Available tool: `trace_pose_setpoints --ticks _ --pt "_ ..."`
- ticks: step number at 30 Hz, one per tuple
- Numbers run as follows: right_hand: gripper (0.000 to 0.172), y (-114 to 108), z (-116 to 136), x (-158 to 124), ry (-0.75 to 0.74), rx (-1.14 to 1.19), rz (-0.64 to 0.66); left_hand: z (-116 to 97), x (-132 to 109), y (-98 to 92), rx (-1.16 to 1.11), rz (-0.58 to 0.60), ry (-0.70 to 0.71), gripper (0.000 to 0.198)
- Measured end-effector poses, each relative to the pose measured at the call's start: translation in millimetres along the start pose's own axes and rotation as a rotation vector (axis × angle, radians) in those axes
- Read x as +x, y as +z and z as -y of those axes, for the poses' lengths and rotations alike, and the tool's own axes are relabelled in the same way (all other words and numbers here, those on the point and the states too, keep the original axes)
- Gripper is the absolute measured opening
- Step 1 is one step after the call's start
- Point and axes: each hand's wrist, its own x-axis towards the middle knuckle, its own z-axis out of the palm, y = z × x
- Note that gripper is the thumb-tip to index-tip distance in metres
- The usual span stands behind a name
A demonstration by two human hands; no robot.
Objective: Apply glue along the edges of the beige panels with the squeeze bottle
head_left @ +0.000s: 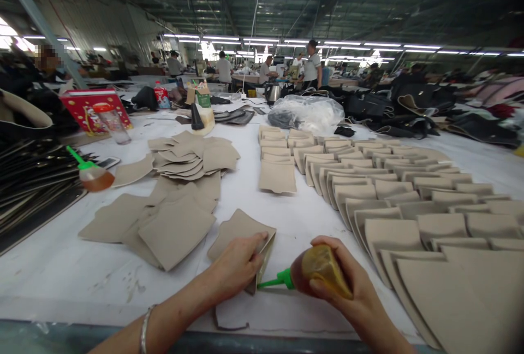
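My left hand [237,266] presses down on a beige cut fabric piece [239,229] near the table's front edge, fingers curled over its right edge. A squeeze bottle of amber glue [319,272] lies in my right hand [347,288], which is wrapped round it. Its green nozzle [274,282] points left and touches the piece's lower edge beside my left fingers.
Loose beige pieces [176,228] lie in piles to the left, and overlapping rows of them [388,201] cover the right. A second glue bottle [92,175] and a phone [108,163] sit at the left by dark stacked sheets [28,184]. People work at far tables.
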Motion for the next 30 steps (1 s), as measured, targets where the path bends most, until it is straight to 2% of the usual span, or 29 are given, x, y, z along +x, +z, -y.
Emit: trace_pose_setpoints --ticks 5,11,16,21,26,30 --pt "0.042 -3.3 -4.5 0.0 -0.02 -0.071 -0.084 -1.6 -0.1 -1.0 0.031 -0.008 -0.005 0.05" --pt "0.044 -3.1 -5.7 0.2 -0.043 -0.029 -0.011 -5.3 -0.5 -3.7 0.048 0.005 0.0 0.05" --pt "0.042 -4.9 -6.7 2.5 -0.042 -0.08 -0.128 -5.7 -0.3 -3.2 0.028 0.009 -0.013 0.049" --pt "0.044 -3.9 -7.6 2.9 -0.066 -0.031 -0.07 -4.6 1.3 -2.6 0.031 0.016 -0.015 0.05" --pt "0.043 -10.4 -6.8 8.5 -0.071 -0.071 -0.15 -6.6 2.8 -4.0 0.056 0.026 -0.027 0.049" --pt "0.042 -11.4 -5.1 8.5 -0.094 -0.072 -0.093 -9.1 2.5 -5.5 0.052 0.029 -0.021 0.05"
